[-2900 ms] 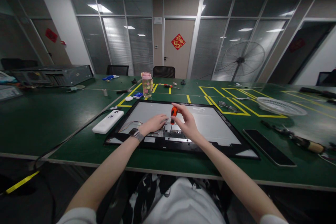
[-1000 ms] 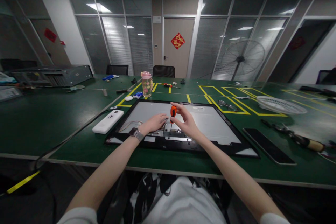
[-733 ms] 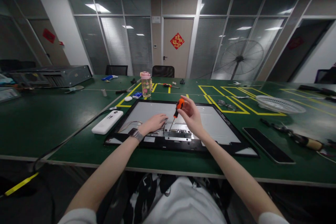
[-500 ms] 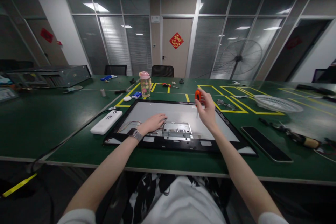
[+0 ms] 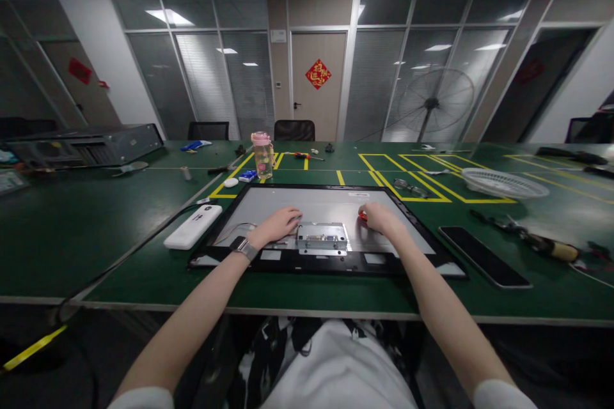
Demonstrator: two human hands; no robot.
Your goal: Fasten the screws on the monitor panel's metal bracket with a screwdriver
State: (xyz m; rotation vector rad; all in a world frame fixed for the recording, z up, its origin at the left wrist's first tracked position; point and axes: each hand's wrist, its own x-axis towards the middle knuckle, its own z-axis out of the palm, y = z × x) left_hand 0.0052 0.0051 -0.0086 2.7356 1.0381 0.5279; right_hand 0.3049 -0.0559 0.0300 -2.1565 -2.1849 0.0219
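A flat display panel (image 5: 326, 201) with a black frame lies on the table in front of me, silvery side up. Near its front edge a metal bracket box (image 5: 322, 238) is mounted. My left hand (image 5: 278, 226) rests on the panel just left of the bracket, fingers stretched out and holding nothing. To the right of the bracket, low over the panel, my right hand (image 5: 381, 220) is closed around a screwdriver with an orange handle (image 5: 363, 216). Most of the screwdriver is hidden by the hand, and I cannot tell whether it touches the panel.
On the green table (image 5: 240, 297), a white power bank (image 5: 193, 227) sits left of the panel and a phone (image 5: 484, 257) right. Behind stand a pink-lidded bottle (image 5: 262, 156) and another screwdriver (image 5: 308, 156). Glasses (image 5: 410, 188), a white basket (image 5: 503, 183) and tangled cables (image 5: 527, 239) lie to the right.
My right hand has come down toward the panel with the screwdriver, which stood upright before and is now largely hidden. My left hand has stayed beside the bracket.
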